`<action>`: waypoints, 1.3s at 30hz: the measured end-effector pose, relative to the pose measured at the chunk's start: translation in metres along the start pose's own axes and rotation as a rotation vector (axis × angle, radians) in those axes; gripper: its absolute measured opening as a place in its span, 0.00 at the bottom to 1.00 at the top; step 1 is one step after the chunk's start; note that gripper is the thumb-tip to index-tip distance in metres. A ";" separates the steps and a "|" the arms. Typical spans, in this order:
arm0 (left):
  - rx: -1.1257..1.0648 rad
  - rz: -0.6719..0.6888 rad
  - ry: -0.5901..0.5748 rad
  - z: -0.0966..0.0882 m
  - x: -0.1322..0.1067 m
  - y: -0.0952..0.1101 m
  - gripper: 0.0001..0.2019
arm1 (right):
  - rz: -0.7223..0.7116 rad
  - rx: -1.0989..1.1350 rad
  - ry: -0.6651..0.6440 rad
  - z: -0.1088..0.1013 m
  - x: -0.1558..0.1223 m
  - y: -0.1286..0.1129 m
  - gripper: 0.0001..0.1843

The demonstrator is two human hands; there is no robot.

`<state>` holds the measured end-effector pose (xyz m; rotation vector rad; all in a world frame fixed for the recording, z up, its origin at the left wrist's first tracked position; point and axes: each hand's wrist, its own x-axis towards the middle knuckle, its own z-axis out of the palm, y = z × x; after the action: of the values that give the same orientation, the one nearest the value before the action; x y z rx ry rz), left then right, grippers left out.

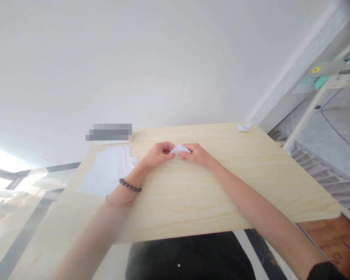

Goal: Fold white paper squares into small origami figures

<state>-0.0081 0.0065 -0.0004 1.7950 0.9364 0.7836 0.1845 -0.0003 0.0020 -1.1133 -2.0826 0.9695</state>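
White is shown by the small folded paper piece, the loose flat paper sheets and the plain painted wall, while the rectangular wooden tabletop is coloured pale yellow with fine streaked grain, and the round-bead bracelet is coloured dark brownish grey.

No readable text, label, brand or number anywhere; only a blurred grey patch over something at the far edge of the wooden table, illegible
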 end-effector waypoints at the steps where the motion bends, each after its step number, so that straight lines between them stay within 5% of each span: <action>1: 0.004 -0.003 -0.009 0.000 0.000 0.000 0.12 | 0.002 0.003 -0.002 0.000 0.000 0.000 0.13; 29: -0.212 0.050 -0.024 -0.005 -0.001 0.001 0.10 | 0.039 0.188 0.042 -0.009 0.001 0.004 0.13; 39: -0.034 0.011 -0.054 -0.001 -0.005 0.013 0.09 | 0.038 0.157 0.031 -0.008 0.000 0.001 0.13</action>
<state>-0.0080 -0.0008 0.0115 1.7844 0.8741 0.7494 0.1910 0.0030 0.0058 -1.0829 -1.9304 1.1067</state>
